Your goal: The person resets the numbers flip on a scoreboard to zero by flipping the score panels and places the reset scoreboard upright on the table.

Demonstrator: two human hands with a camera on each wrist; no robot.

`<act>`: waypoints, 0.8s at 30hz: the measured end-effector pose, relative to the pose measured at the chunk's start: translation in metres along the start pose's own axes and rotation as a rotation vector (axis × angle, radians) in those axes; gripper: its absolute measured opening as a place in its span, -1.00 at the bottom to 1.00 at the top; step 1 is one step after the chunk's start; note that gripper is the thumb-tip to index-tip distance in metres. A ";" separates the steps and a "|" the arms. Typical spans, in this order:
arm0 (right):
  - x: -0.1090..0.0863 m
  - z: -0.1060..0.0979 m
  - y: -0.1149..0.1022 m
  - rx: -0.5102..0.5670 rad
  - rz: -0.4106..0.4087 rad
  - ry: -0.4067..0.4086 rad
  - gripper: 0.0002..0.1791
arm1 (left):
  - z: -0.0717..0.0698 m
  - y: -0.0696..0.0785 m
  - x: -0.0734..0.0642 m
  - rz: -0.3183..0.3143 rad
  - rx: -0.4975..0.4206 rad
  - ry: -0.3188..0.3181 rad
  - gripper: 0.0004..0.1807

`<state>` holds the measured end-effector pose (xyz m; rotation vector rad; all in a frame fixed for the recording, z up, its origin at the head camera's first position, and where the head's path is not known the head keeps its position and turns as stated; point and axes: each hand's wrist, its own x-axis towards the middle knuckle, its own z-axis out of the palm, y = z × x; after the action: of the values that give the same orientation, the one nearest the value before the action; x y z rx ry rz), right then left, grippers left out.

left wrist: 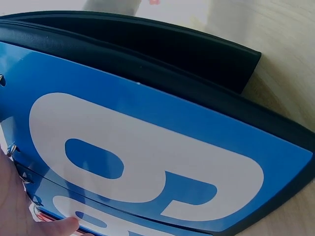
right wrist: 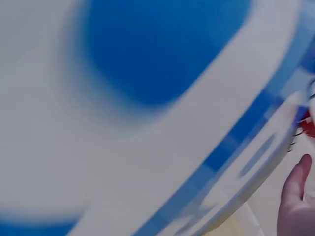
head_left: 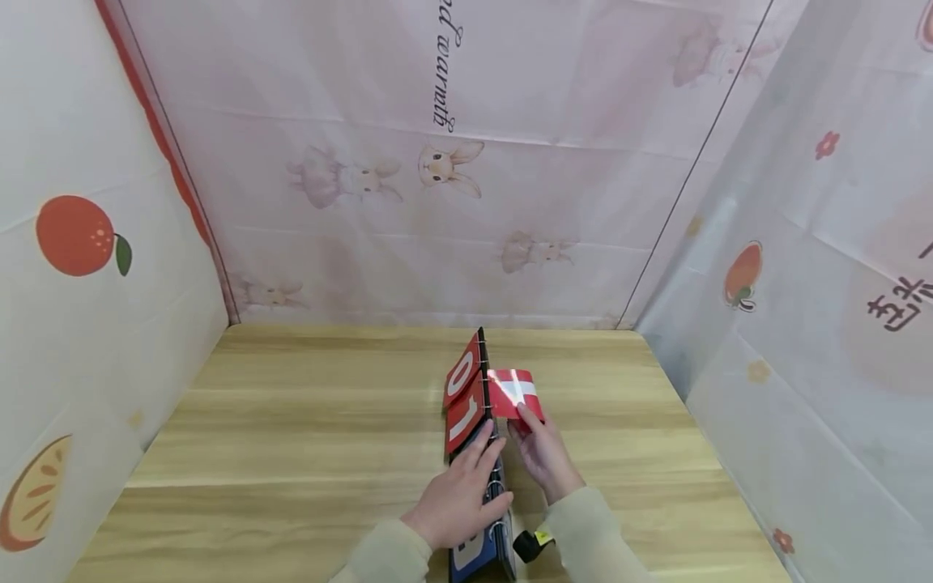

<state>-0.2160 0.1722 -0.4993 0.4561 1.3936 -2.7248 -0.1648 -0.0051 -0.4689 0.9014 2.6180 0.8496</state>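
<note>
One wood-look table (head_left: 328, 429) is carrying a black ring-bound stand (left wrist: 206, 61), directly under the left hand (head_left: 459, 494). Left is resting across the top edge, fingers lying apart. Right hand (head_left: 545, 460) is pinching a red card (head_left: 510, 390) just beyond its fingertips. Rings are holding blue cards (left wrist: 138, 147) below the left hand, red number cards (head_left: 463, 421) ahead. Small black object (head_left: 530, 547) is lying by the right wrist.

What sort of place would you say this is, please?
Probably a small staged work booth: a wood-grain table, printed sheets on three sides, and a flip-number stand under the person's left hand.
</note>
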 end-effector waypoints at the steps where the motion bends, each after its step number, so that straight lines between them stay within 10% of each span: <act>1: -0.002 0.000 -0.001 0.056 -0.001 0.014 -0.38 | 0.002 0.000 -0.001 -0.005 -0.002 -0.006 -0.17; 13: -0.002 0.010 -0.011 0.255 -0.098 0.148 0.00 | 0.004 -0.005 -0.001 0.022 0.030 0.039 -0.16; 24: -0.007 0.014 -0.012 0.281 -0.093 0.111 -0.49 | 0.007 -0.007 -0.001 0.014 0.017 0.034 -0.18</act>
<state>-0.2147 0.1672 -0.4803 0.5778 1.0791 -3.0300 -0.1645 -0.0066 -0.4786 0.9182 2.6543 0.8551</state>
